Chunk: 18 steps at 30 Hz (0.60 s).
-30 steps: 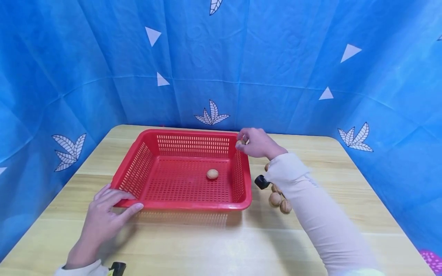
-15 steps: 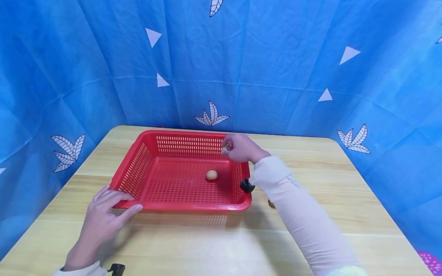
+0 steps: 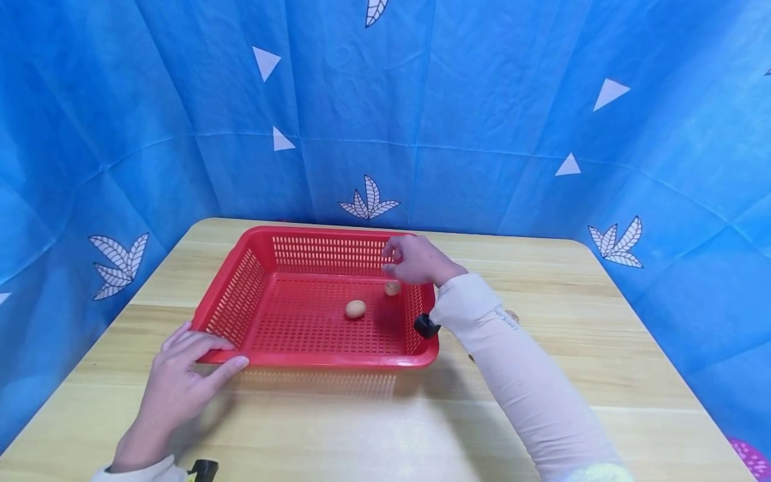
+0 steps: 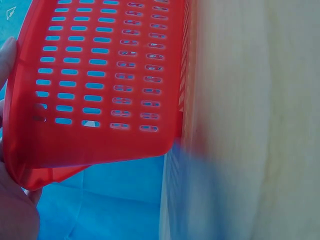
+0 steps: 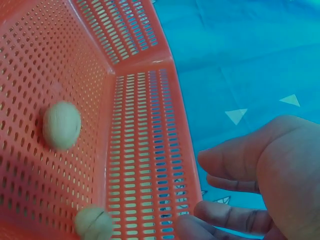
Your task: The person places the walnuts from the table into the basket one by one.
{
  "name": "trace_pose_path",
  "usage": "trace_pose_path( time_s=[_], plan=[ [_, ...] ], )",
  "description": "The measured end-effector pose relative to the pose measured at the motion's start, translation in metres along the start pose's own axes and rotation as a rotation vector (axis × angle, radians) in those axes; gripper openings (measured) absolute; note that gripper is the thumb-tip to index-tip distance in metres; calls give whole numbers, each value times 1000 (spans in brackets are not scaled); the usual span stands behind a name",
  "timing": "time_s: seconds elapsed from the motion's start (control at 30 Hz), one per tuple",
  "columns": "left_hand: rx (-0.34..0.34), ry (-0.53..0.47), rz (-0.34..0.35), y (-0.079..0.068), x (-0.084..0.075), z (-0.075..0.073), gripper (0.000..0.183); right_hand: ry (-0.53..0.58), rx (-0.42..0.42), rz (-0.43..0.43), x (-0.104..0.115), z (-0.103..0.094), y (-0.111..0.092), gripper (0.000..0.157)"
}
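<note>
Two walnuts now lie on the floor of the red basket (image 3: 313, 314): one walnut (image 3: 355, 308) near the middle, and a second walnut (image 3: 392, 288) close to the basket's right wall, towards its far right corner. Half a second ago that second nut was pinched in the right hand's fingertips above the rim; it has since dropped out of them, and the first nut has shifted a little to the left, so one more nut counts as delivered. The right hand (image 3: 414, 259) hovers over the basket's far right corner with its fingers (image 5: 235, 159) loosely parted and nothing between them, as the right wrist view confirms. The left hand (image 3: 181, 371) rests against the basket's near left corner, thumb along the rim and fingers spread flat, steadying it as before. The basket sits towards the far left of the wooden table (image 3: 602, 375), and another nut (image 3: 512, 314) peeks out just past the right sleeve (image 3: 518, 375).
</note>
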<state>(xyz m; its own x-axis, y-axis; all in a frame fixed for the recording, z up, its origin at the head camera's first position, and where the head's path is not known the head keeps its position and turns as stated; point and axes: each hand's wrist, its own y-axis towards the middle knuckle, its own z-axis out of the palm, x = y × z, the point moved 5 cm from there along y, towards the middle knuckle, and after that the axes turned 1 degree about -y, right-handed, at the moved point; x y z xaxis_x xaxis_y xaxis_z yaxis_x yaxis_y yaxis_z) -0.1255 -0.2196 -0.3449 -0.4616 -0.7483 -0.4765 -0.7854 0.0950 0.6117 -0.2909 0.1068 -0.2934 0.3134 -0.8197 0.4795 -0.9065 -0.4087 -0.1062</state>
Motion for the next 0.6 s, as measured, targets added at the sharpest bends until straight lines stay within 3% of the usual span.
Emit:
trace_pose_path(
  time_s=[0.6],
  plan=[
    [12, 0, -8, -1, 1, 2, 32, 52, -71, 36, -31, -17, -15, 33]
  ],
)
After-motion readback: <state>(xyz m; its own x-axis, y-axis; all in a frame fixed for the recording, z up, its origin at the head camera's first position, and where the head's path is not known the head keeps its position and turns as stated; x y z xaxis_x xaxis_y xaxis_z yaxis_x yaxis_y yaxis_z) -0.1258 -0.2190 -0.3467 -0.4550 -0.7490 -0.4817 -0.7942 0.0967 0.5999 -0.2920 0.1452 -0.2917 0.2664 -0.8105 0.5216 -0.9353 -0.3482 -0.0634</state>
